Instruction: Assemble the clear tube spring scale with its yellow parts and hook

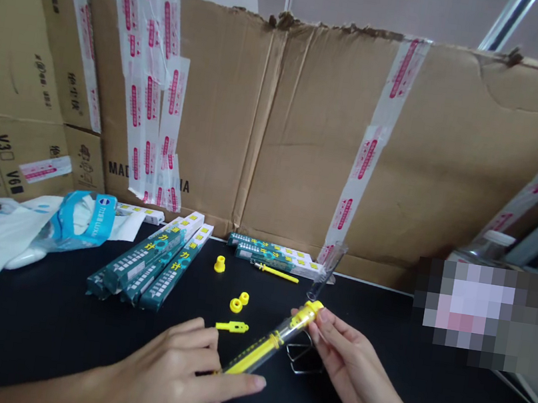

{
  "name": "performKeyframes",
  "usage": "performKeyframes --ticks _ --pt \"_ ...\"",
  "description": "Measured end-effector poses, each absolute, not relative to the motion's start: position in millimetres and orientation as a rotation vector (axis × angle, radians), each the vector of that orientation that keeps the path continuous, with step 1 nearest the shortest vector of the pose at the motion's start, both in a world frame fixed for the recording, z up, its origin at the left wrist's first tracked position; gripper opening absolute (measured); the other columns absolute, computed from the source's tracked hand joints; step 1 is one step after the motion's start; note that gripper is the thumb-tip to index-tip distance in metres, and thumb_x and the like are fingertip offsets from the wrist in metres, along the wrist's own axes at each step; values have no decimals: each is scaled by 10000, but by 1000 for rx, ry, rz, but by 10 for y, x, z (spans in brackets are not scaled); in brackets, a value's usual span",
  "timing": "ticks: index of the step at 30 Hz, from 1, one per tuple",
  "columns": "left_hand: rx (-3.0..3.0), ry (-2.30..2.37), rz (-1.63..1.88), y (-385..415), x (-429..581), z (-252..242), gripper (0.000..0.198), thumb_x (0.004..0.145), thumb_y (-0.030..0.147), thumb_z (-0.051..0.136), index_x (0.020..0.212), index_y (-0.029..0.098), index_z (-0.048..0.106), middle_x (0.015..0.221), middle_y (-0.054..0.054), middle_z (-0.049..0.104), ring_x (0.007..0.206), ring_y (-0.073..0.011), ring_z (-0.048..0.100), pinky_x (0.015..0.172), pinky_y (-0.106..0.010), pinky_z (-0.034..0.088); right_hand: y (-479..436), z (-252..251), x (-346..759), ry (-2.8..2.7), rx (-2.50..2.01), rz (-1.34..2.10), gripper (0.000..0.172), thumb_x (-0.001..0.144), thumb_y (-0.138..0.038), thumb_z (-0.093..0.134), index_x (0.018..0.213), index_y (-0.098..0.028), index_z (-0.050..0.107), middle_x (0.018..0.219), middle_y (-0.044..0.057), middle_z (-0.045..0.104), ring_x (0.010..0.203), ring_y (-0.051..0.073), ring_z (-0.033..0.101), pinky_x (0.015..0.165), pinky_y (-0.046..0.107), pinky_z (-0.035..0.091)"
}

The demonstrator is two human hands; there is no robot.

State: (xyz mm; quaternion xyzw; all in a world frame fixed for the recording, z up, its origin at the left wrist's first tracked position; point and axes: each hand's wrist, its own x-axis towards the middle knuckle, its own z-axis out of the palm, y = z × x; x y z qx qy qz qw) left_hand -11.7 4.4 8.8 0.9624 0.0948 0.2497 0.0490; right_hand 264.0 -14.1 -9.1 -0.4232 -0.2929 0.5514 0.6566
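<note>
Both hands hold one yellow spring scale in a clear tube just above the black table. My left hand pinches its lower end with thumb and fingers. My right hand grips the yellow cap at its upper end. A wire hook hangs below the tube between the hands. Loose yellow parts lie beyond: a flat tab, two rings, a cap and a rod. An empty clear tube leans behind.
Green and white long boxes lie left of centre, with more boxes against the cardboard wall. White bags and a blue packet sit at the left. A blurred patch covers the right side.
</note>
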Motion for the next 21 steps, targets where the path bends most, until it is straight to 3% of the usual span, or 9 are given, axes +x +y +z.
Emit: performKeyframes --ticks 7,12,15,21 --pt "2929 268 780 38 -112 107 677 775 -98 420 1384 192 479 802 24 727 702 -190 547 672 -317 386 -161 -67 2629 -637 -918 1269 216 666 -201 909 844 -139 805 874 71 788 913 194 760 801 131 608" --pt "2937 280 787 45 -102 114 648 789 -92 410 1364 192 500 784 21 727 692 -188 545 658 -309 383 -166 -25 2614 -576 -917 1336 393 690 -156 892 1066 -179 779 942 51 795 895 153 760 808 135 611" --pt "2943 285 784 41 -99 117 633 801 -90 405 1359 191 505 775 14 727 690 -188 551 663 -308 396 -174 13 2590 -610 -905 1355 417 742 -173 862 1144 -193 752 954 42 795 912 130 751 832 126 599" --pt "2955 270 799 35 -87 106 604 821 -77 411 1357 184 509 758 1 714 669 -189 543 634 -299 392 -177 28 2570 -644 -917 1352 411 730 -247 878 1118 -168 767 933 60 799 898 137 752 844 121 588"
